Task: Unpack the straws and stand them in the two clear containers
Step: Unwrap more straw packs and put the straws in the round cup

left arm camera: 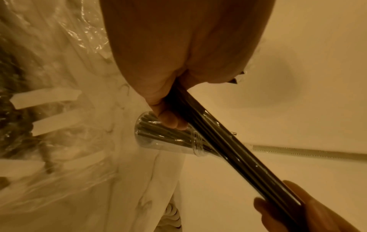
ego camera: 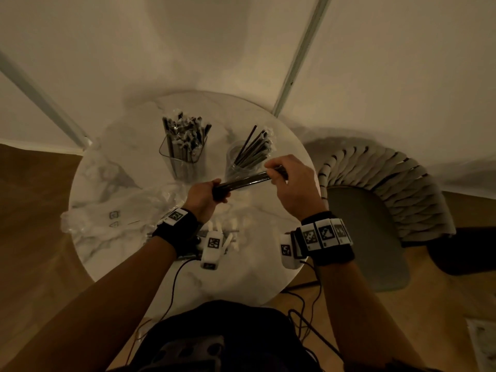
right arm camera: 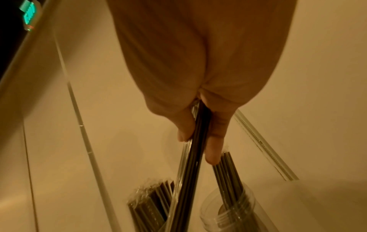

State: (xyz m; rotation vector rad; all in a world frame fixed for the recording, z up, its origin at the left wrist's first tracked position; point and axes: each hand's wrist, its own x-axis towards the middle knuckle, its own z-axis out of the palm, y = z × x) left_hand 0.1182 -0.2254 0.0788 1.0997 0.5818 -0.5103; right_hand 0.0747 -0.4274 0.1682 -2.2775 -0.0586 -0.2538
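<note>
A bundle of dark straws [ego camera: 245, 181] in a clear plastic sleeve hangs level above the round marble table [ego camera: 112, 248]. My left hand [ego camera: 212, 193] grips its left end; my right hand [ego camera: 281, 170] pinches its right end. The same bundle [left arm camera: 228, 144] runs diagonally in the left wrist view, and in the right wrist view the bundle [right arm camera: 193, 157] passes between thumb and fingers. Behind it stand two clear containers: a squarish one [ego camera: 183, 154] packed with wrapped straws, and a round jar [ego camera: 237, 162] with several dark straws leaning right. The jar [left arm camera: 168, 136] and the jar [right arm camera: 228, 208] show in both wrist views.
Crumpled clear wrapping [ego camera: 112, 210] lies on the table's left part. White plastic pieces [ego camera: 225, 232] sit near the front, by my left wrist. A woven-back chair [ego camera: 375, 200] stands right of the table. Cables [ego camera: 306, 307] hang off the front edge. Walls close in behind.
</note>
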